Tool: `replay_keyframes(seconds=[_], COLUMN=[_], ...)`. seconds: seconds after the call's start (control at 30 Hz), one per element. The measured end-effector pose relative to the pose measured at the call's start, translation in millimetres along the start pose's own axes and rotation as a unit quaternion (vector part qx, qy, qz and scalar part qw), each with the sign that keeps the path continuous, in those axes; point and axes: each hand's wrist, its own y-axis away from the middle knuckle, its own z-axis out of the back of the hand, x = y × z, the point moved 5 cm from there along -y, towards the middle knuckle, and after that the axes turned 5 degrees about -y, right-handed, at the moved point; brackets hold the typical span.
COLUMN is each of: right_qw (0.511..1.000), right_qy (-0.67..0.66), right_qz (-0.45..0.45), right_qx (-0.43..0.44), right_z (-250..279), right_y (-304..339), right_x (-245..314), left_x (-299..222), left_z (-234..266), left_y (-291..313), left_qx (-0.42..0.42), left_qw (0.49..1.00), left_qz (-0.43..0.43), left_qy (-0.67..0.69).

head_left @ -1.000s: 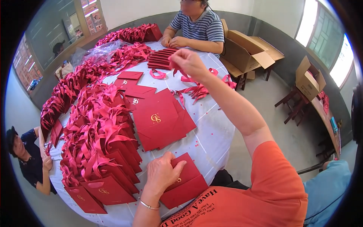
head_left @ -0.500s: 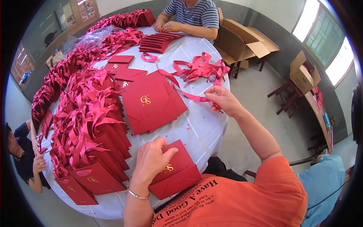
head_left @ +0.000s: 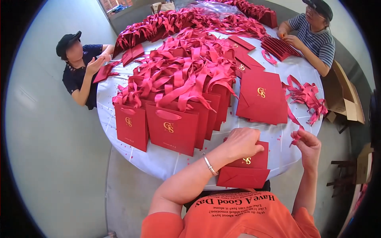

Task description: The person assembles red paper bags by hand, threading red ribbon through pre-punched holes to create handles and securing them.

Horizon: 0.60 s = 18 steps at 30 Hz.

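A folded red paper gift bag (head_left: 243,178) with a gold emblem lies on the table close in front of me. My left hand (head_left: 240,142) is closed over its far part, thumb towards the right; some fingertips are hidden. To the right, my right hand (head_left: 309,144) pinches the end of a pink-red ribbon (head_left: 293,116) above the table's edge. That ribbon runs up to a loose heap of ribbons (head_left: 307,95). Beyond my left hand lies a stack of flat red bags (head_left: 258,105).
Standing bags with ribbon handles (head_left: 170,137) crowd the round table's (head_left: 168,164) left and middle. A co-worker (head_left: 81,67) sits at the left, another (head_left: 313,37) at the far right beside a fan of red bags (head_left: 279,47). An open cardboard box (head_left: 347,93) stands off the right side.
My view has swung left, showing more of the left co-worker. My left hand has curled its fingers in over the bag. My right hand still pinches the ribbon.
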Motion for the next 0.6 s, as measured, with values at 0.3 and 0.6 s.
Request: replay_keyframes(seconds=[0.3,0.6], right_qw=[0.895,0.965], right_qy=[0.357,0.193], right_qz=[0.266,0.089], right_qx=[0.019,0.155], right_z=[-59,-98], right_y=[10,33], right_x=[45,22], left_x=[-6,-20], left_z=[12,13], left_y=[2,9], left_qx=[-0.024,-0.064], left_qw=[1.000,0.997], left_qz=[0.004,0.020], left_qy=[-0.009,-0.041])
